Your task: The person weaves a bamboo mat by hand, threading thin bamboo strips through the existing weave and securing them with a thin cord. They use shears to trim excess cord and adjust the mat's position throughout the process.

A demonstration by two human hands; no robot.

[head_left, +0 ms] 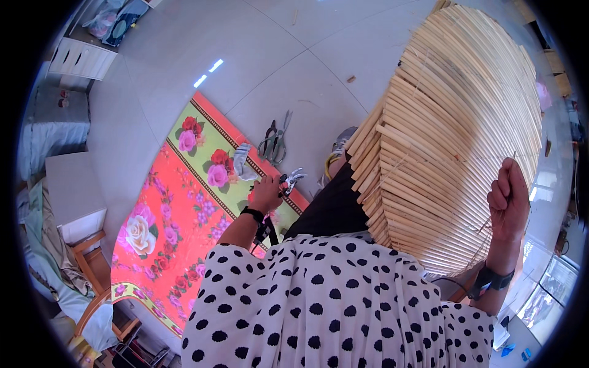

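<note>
We count two hands, one left and one right; one flowered cloth on the left; one panel of sticks on the right, too dense to tally; one grey-white crumpled cloth; one silver-headed tool; and two bright patches on the far floor.

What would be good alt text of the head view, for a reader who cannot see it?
A large curved panel of pale sticks is before a person in a dotted white top, whose closed right hand is at its right side. The left hand is at a silver-headed tool over a bright floral cloth, near green-handled scissors.
</note>
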